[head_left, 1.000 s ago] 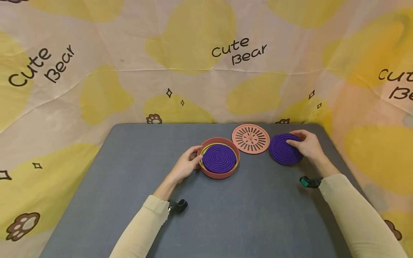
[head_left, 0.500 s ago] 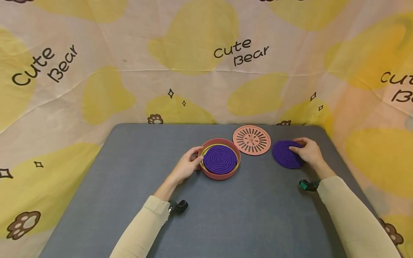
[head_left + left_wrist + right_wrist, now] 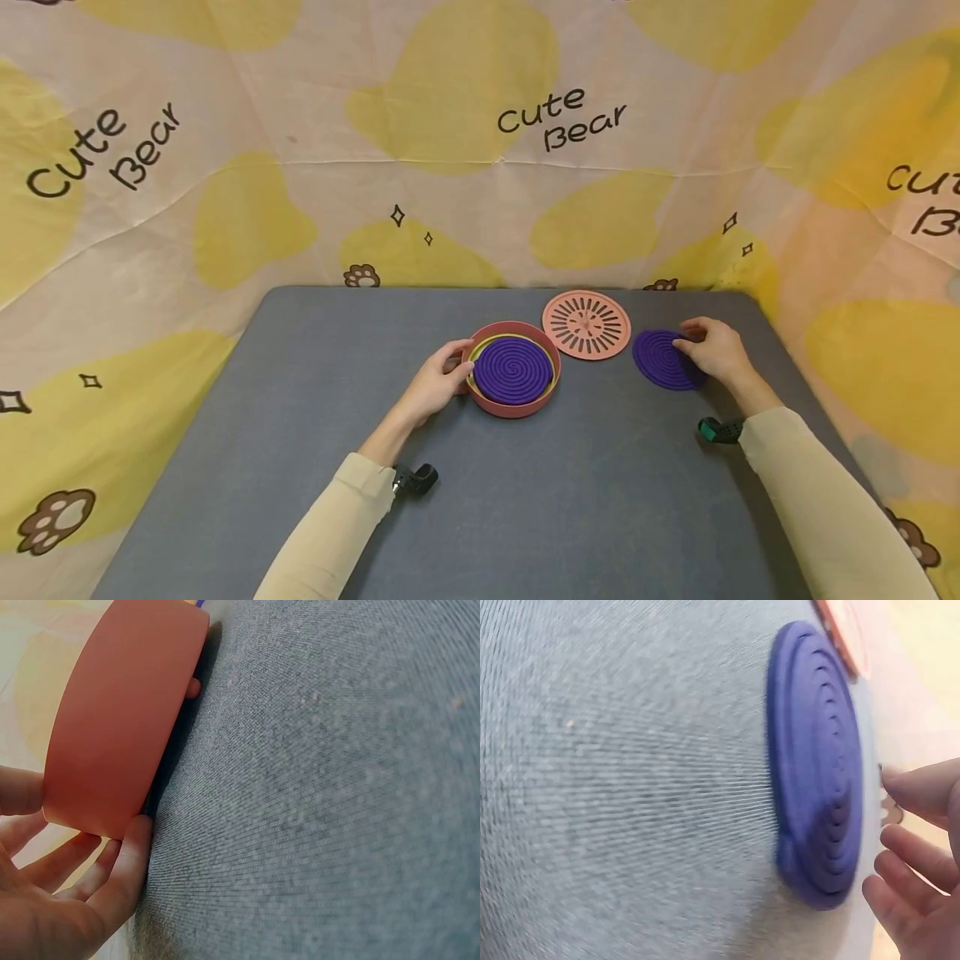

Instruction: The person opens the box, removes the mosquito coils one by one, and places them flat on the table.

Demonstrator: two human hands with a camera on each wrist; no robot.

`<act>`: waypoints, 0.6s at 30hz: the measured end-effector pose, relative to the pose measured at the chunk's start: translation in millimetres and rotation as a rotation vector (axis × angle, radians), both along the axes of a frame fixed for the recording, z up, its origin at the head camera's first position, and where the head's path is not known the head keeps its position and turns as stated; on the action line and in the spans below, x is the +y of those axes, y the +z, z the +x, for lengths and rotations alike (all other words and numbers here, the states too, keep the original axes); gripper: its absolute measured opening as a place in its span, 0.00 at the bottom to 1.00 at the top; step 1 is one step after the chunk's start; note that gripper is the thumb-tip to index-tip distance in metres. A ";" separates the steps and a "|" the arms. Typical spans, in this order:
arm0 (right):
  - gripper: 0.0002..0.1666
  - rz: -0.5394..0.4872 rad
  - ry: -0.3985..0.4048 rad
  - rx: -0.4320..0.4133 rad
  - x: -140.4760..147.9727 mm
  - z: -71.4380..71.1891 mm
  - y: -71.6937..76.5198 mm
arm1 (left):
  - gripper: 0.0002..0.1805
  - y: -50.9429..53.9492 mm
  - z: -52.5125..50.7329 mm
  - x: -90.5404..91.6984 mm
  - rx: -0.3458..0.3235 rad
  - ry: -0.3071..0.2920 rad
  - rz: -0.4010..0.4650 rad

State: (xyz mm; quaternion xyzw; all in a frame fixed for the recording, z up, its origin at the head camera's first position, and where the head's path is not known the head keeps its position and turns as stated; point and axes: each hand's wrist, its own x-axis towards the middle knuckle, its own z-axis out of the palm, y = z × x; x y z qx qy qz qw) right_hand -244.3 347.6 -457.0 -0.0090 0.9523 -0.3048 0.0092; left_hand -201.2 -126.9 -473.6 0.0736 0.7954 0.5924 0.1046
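Observation:
A round pink mosquito coil box [image 3: 510,411] sits on the table, its wall filling much of the left wrist view. My left hand [image 3: 437,379] holds it by the left side, thumb at the rim and fingers against the outer wall. Inside lies a purple mosquito coil [image 3: 513,370] within a yellow ring [image 3: 484,345]. Another purple mosquito coil [image 3: 662,362] lies flat on the table at the right. Just above its right edge is my right hand [image 3: 717,351]; in the right wrist view its fingertips [image 3: 889,834] are apart from the coil, with nothing between them.
A pink slotted lid [image 3: 617,332] lies between the box and the loose coil, close to the box's rim. The grey table [image 3: 525,500] ends at a printed cloth backdrop [image 3: 450,200] behind and at both sides.
The coil at the right has come down flat onto the table, and my right hand has let go of it. My left hand stays on the box.

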 end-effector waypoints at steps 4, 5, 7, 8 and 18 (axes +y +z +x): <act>0.25 -0.022 0.008 0.042 -3.0 2.1 7.8 | 0.24 0.9 0.5 0.4 -0.007 0.004 -0.003; 0.24 -0.025 0.010 0.055 -4.8 2.1 10.1 | 0.24 1.4 0.6 0.2 -0.008 0.006 -0.008; 0.24 -0.026 0.020 0.077 -9.1 2.0 15.3 | 0.24 1.7 0.4 -0.2 -0.011 0.006 -0.013; 0.24 -0.026 0.026 0.083 -12.0 2.4 18.2 | 0.24 1.6 0.1 -0.4 -0.011 0.007 -0.016; 0.23 -0.107 0.075 0.111 -45.0 6.8 37.0 | 0.24 -0.2 -0.5 0.6 -0.014 0.009 -0.040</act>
